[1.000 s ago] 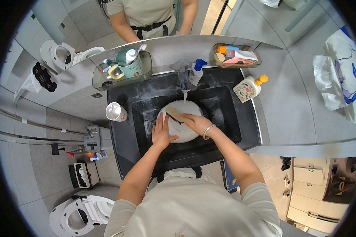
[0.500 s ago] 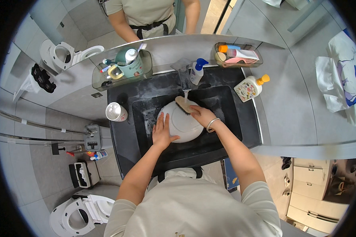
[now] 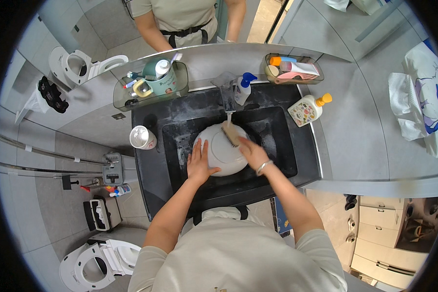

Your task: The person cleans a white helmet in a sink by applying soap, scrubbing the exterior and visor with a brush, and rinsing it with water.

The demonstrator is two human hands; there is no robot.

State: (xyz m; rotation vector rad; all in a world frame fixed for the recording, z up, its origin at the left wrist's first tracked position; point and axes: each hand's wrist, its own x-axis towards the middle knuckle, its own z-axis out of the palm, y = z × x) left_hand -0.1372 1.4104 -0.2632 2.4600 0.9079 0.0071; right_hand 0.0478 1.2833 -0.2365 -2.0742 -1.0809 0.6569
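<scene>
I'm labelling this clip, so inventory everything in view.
sink: 1, black, centre
basin: 1, white, in sink
brush: 1, tan, over basin
tap: 1, grey, behind basin
bottles: 2, white, tap's and sink's right
cup: 1, white, sink's left
trays: 2, translucent, behind sink
mug: 1, teal, left tray
mirror: 1, reflective, behind trays
tissue pack: 1, white, far right
toilet: 1, white, lower left
cabinet: 1, cream, lower right
left hand: 1, bare, on basin
right hand: 1, bare, holding brush

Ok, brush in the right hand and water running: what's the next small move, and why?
Probably draw the brush toward the bowl's near side with the right hand. The brush is at the white bowl's far part, by the running water; the near part looks clear for a stroke, and the left hand rests on the left side, seemingly bracing it.
</scene>
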